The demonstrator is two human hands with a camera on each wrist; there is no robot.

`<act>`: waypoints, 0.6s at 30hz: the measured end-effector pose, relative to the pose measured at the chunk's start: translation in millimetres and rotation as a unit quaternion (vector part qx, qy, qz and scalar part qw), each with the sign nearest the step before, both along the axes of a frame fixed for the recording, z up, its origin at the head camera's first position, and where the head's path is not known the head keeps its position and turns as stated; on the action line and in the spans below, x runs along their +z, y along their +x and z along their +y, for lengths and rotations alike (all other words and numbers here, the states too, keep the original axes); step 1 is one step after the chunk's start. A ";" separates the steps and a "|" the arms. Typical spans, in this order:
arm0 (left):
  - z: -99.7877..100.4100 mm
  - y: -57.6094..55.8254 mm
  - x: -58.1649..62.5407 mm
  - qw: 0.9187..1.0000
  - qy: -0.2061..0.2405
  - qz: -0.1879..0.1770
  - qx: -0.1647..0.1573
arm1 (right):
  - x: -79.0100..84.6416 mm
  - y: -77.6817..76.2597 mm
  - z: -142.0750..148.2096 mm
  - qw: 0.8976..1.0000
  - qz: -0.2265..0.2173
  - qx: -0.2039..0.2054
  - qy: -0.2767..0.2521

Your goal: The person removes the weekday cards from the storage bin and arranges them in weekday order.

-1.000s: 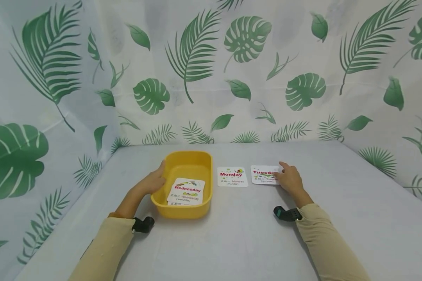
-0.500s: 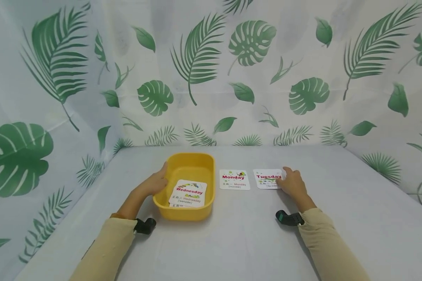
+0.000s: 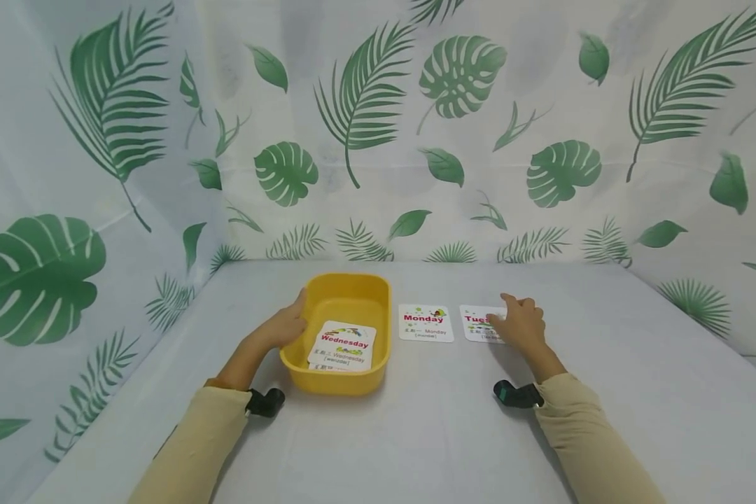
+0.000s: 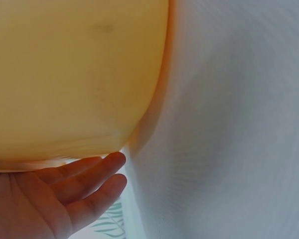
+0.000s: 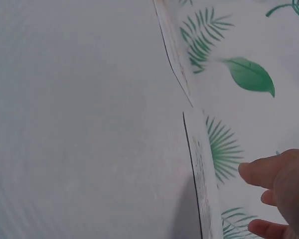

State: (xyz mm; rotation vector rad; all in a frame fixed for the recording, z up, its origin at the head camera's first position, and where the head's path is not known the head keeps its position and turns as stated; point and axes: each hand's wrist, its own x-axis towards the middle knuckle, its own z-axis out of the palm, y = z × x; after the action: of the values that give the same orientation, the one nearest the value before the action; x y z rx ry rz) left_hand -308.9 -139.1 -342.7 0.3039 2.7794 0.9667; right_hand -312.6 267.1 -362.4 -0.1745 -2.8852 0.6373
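A yellow plastic basin (image 3: pixel 337 382) stands left of centre. My left hand (image 3: pixel 285 323) holds its left rim; in the left wrist view the fingers (image 4: pixel 97 199) lie nearly straight along the outer wall and the thumb is hidden. Inside lies a Wednesday card (image 3: pixel 343 344), covering most of another card. To the right of the basin, a Monday card (image 3: pixel 425 323) and a Tuesday card (image 3: pixel 477 327) lie side by side, face up. My right hand (image 3: pixel 521 326) is over the right part of the Tuesday card, thumb and fingers apart; whether they touch it is unclear.
A white cloth covers the table (image 3: pixel 441 434). Behind and at both sides hangs a white curtain (image 3: pixel 378 105) with green leaves. Black wrist cameras are strapped to the left wrist (image 3: pixel 266 403) and the right wrist (image 3: pixel 518 394).
The Tuesday card has shifted slightly nearer, level with the Monday card. My right fingers have spread a little at its right side. The left hand stays at the basin; the head view drifts slightly.
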 end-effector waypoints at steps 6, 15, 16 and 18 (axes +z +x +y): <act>-1.2 -1.1 -0.6 1.000 0.005 -0.004 0.000 | 9.1 -0.3 -36.8 0.998 0.020 0.053 0.021; -5.1 -1.8 0.5 1.000 -0.001 -0.004 -0.007 | 28.8 18.9 -100.9 0.987 0.030 0.157 0.014; -4.9 -2.2 0.3 1.000 0.001 -0.007 -0.005 | 31.9 21.9 -108.4 0.986 0.027 0.166 0.010; -4.4 -3.4 -0.8 1.000 0.001 -0.006 -0.003 | 37.6 27.4 -124.7 0.983 0.018 0.183 0.000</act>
State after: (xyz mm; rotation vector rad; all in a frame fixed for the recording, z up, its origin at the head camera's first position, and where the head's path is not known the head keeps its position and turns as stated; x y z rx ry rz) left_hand -312.3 -143.5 -343.5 0.3043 2.7649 0.9679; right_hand -285.3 142.4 -324.8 0.3738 -2.9035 0.6883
